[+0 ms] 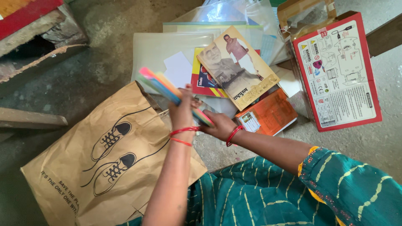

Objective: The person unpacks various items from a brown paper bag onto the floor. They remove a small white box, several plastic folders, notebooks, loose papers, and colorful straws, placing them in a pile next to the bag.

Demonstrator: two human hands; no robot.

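Hands [182, 109] [219, 125] both gripping coloured sheets [167, 88] above brown bag [104, 163]; red-edged box [339, 71] right.

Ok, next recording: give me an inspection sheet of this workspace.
Surface: bare grey concrete floor.
Job's things: stack of coloured sheets, raised over a brown paper bag printed with shoes.
Clutter: booklets, orange box, red-edged carton, plastic sleeves.
Hands: left hand and right hand both grip the stack; red bangles on the wrists.
Cables: nothing seen.
Surroundings: wooden plank and red-painted ledge on the left.
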